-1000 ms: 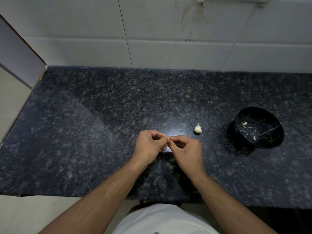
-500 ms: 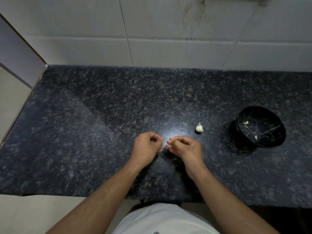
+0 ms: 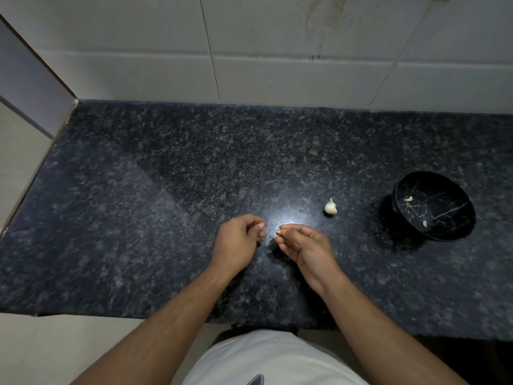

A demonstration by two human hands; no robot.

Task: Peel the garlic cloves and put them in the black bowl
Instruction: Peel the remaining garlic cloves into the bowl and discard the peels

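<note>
My right hand pinches a small garlic clove between thumb and fingertips, just above the dark granite counter. My left hand hovers a short gap to its left with fingers curled and fingertips against the thumb; I see nothing held in it. A small whole garlic bulb lies on the counter, beyond and to the right of my right hand. The black bowl with thin gold veins stands at the far right and holds two pale cloves, one at its left side and another near its front.
A white tiled wall runs along the counter's back edge. The counter ends at a side panel on the left. Its front edge is close to my body.
My hands were joined on the clove a second ago; they have pulled apart. The clove stays in my right hand, and my left hand has drawn slightly left.
</note>
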